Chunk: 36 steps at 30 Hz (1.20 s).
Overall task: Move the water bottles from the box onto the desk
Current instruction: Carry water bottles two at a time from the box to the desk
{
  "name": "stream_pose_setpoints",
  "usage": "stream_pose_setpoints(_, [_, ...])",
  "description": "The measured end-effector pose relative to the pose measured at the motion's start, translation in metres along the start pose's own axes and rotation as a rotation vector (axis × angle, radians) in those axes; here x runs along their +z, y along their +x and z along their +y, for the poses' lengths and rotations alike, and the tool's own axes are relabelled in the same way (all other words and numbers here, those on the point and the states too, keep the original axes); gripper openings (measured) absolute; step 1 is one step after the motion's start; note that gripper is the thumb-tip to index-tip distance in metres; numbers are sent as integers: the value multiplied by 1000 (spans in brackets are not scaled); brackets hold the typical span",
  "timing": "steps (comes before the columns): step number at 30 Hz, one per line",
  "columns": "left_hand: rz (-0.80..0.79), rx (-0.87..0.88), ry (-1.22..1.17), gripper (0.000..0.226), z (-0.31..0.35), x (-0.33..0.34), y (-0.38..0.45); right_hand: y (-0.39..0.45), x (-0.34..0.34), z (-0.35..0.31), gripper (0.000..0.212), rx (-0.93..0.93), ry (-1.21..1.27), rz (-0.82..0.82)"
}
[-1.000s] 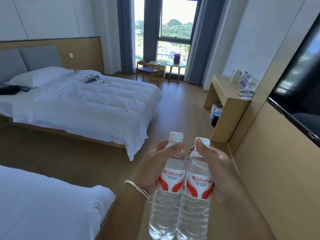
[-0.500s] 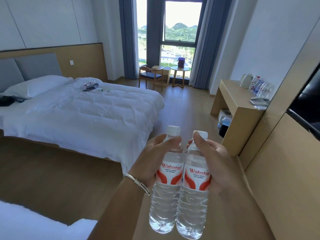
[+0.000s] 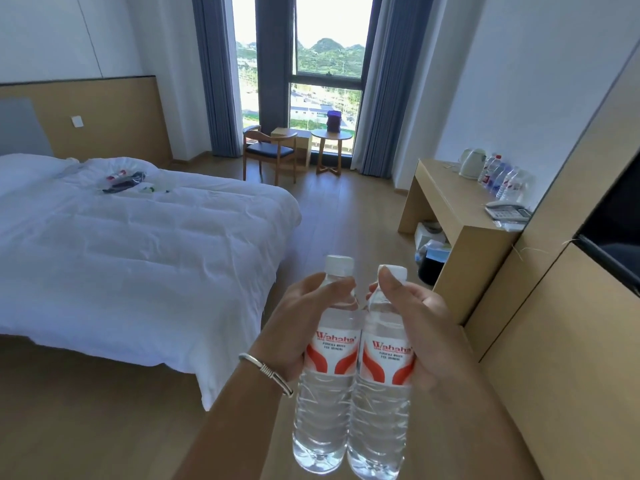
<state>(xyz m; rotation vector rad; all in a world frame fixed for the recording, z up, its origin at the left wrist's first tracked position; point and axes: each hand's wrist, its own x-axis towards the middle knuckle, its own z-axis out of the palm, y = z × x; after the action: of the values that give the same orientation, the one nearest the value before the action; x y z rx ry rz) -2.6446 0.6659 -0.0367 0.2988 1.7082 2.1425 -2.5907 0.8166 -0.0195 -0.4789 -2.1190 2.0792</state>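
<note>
Two clear water bottles with white caps and red-and-white labels stand upright side by side in front of me. My left hand [image 3: 294,327], with a silver bracelet on the wrist, grips the left water bottle [image 3: 323,410]. My right hand [image 3: 426,334] grips the right water bottle [image 3: 379,420], thumb up by its cap. The wooden desk [image 3: 450,199] stands ahead on the right against the wall. Several more water bottles [image 3: 502,176] stand in a row at its back. The box is out of view.
A white kettle [image 3: 471,163] and a telephone [image 3: 507,212] sit on the desk, a black bin [image 3: 431,266] under it. A white bed [image 3: 138,244] fills the left. A chair [image 3: 268,152] and round table [image 3: 330,147] stand by the window. A TV [image 3: 613,230] hangs on the right wall.
I have moved forward along the floor with both bottles held in front. The desk and the far bed are nearer, and the near bed has left the view.
</note>
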Motion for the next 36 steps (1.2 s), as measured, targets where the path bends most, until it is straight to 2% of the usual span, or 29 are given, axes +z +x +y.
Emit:
stream_pose_setpoints(3, [-36,-11,-25,37,12,-15,61,60,9,-12,60,5,-3,20])
stream_pose_setpoints(5, [-57,-13,-33,34,21,-23,96,97,14,-17,66,4,-6,39])
stream_pose_setpoints(12, [-88,-20,-22,46,42,-54,204,204,35,-35,67,-14,24,58])
stream_pose_setpoints(16, [-81,-21,-24,38,49,-67,251,254,44,-39,67,-18,27,46])
stream_pose_setpoints(20, [-55,-16,-6,19,52,-77,297,304,49,-41,64,-18,30,32])
stream_pose_setpoints(23, [-39,-17,-25,31,52,-84,339,351,50,-41,67,-8,13,4])
stream_pose_setpoints(26, [-23,-9,-21,42,54,-86,386,401,47,-44,60,-23,12,-16])
stream_pose_setpoints(29, [-10,10,-5,35,60,-85,440,456,40,-50,53,-42,26,-39])
stream_pose_setpoints(36, [16,19,21,33,76,-76,559,576,24,-74,65,-58,61,-72])
